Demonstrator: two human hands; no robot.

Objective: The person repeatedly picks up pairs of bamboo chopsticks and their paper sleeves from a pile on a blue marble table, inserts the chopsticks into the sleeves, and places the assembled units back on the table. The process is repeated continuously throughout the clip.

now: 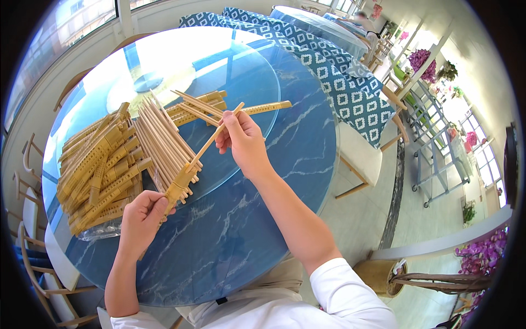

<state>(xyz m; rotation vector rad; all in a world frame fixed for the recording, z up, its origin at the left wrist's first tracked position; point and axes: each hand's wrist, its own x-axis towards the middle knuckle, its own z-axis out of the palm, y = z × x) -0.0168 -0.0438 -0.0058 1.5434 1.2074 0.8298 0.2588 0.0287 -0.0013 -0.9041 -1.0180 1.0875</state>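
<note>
My left hand (140, 220) grips a gold paper chopstick sleeve (177, 188), held slanting over the near part of the table. My right hand (245, 141) pinches wooden chopsticks (207, 145) near their upper end. Their lower end meets the open mouth of the sleeve; how far in they reach I cannot tell. Just beyond my left hand lies a bundle of loose chopsticks (160, 140). To its left is a large heap of gold sleeves (98, 170). Behind my right hand are several gold sleeves (198, 107), some with chopsticks sticking out, and one sleeve (271, 107) pointing right.
The round blue marbled table (230, 230) carries a clear glass turntable (268, 71). Clear plastic (101, 230) sticks out under the heap. Right of the table stands a chair (359, 156) near patterned cloth (350, 93). A grey trolley (435, 159) and a distant person (364, 23) are farther off.
</note>
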